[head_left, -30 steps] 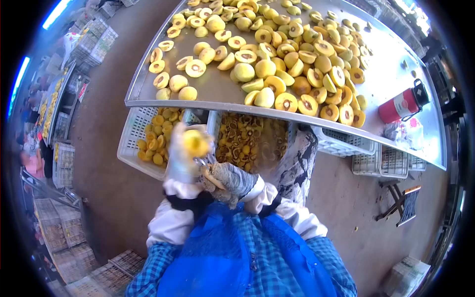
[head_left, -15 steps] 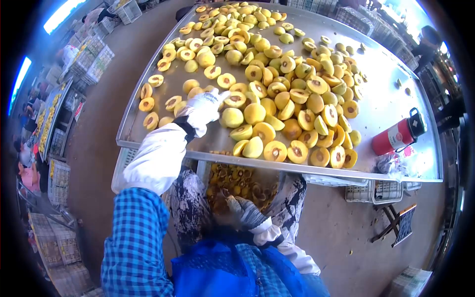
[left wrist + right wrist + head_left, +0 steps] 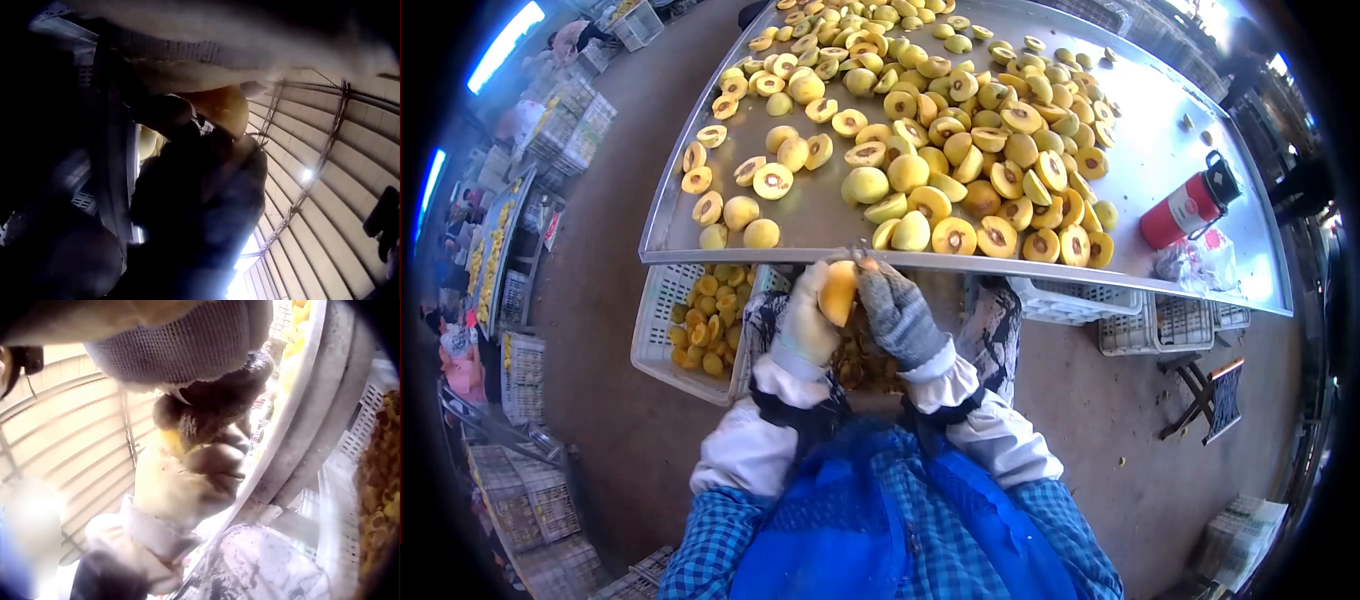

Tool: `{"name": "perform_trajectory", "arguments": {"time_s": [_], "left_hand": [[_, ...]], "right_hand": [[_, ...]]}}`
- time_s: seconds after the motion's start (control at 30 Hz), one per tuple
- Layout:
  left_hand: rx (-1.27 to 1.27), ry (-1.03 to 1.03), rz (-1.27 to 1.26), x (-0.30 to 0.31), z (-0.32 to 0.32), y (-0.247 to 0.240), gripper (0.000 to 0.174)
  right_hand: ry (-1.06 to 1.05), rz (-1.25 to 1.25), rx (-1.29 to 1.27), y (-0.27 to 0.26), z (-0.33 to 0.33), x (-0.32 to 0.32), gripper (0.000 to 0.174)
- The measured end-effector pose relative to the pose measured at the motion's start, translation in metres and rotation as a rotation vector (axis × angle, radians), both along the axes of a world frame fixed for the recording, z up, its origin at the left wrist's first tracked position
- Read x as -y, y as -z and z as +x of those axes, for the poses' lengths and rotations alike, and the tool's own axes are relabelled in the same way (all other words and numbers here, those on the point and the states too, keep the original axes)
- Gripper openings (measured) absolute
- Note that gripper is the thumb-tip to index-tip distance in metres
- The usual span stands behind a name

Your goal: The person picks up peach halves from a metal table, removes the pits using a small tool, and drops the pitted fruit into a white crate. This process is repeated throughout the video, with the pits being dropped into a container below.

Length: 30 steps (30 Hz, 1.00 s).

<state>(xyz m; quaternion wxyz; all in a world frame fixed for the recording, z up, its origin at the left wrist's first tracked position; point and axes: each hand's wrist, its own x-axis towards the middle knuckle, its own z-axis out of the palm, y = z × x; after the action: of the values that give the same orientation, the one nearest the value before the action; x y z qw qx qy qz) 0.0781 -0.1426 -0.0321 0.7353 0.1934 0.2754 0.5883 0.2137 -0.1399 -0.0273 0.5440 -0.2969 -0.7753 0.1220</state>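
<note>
In the head view my left hand (image 3: 808, 325), in a whitish glove, holds a yellow peach half (image 3: 838, 292) just below the metal table's front edge. My right hand (image 3: 900, 320), in a grey knitted glove, is right beside it with curled fingers close to the fruit. A thin curved metal tip (image 3: 182, 397) shows at the right hand in the right wrist view; the tool's handle is hidden in the grip. The left wrist view is dark, with the peach half (image 3: 228, 111) lit between the hands. More peach halves (image 3: 997, 238), many with brown pits, lie on the table.
The metal table (image 3: 800, 240) spans the front. A white crate (image 3: 650, 335) of peach halves stands below at left; brown scraps (image 3: 860, 370) lie between the knees. A red flask (image 3: 1185, 210) and plastic bag (image 3: 1205, 262) sit at right. A folding stool (image 3: 1210, 395) stands on the floor.
The left hand was reaching onto the table among the peach halves; it has come back to the front edge with one. The right hand has risen from the scraps to meet it.
</note>
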Motion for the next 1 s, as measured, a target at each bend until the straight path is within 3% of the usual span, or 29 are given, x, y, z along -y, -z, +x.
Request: {"name": "perform_trajectory", "arguments": {"time_s": [0.03, 0.1, 0.17, 0.2, 0.3, 0.4, 0.43, 0.57, 0.63, 0.8, 1.0], "left_hand": [[-0.086, -0.142, -0.067, 0.010, 0.011, 0.008, 0.047], [-0.127, -0.146, -0.034, 0.019, 0.015, 0.014, 0.050], [-0.145, -0.092, -0.023, 0.018, 0.012, 0.020, 0.049], [-0.017, -0.041, -0.026, 0.015, 0.010, 0.026, 0.051], [0.134, 0.230, 0.006, 0.017, -0.008, 0.031, 0.053], [0.103, 0.055, -0.111, 0.021, -0.003, 0.024, 0.056], [0.092, -0.023, -0.146, 0.022, 0.000, 0.022, 0.056], [0.069, 0.020, -0.074, 0.024, -0.001, 0.034, 0.060], [-0.029, -0.033, -0.046, 0.029, 0.006, 0.031, 0.054], [-0.259, -0.119, -0.014, 0.036, 0.016, 0.033, 0.042], [-0.321, -0.104, -0.024, 0.041, 0.025, 0.027, 0.035]], "right_hand": [[0.013, 0.054, 0.054, -0.002, -0.001, -0.001, 0.028], [0.015, 0.137, 0.129, -0.006, -0.002, -0.003, 0.033], [-0.027, 0.142, 0.147, -0.014, 0.007, 0.001, 0.039], [-0.007, 0.170, 0.178, -0.007, 0.012, 0.003, 0.044], [0.167, 0.193, 0.278, 0.012, 0.026, 0.019, 0.047], [-0.122, -0.688, 0.013, 0.023, 0.033, 0.050, 0.041], [-0.105, -0.554, 0.138, 0.022, 0.037, 0.056, 0.039], [-0.067, -0.614, 0.045, 0.017, 0.027, 0.073, 0.028], [-0.071, -0.624, 0.066, 0.016, 0.028, 0.069, 0.027], [0.056, -0.746, -0.159, -0.001, 0.023, 0.049, 0.039], [0.100, -0.677, 0.149, 0.025, 0.018, 0.031, 0.039]]}}
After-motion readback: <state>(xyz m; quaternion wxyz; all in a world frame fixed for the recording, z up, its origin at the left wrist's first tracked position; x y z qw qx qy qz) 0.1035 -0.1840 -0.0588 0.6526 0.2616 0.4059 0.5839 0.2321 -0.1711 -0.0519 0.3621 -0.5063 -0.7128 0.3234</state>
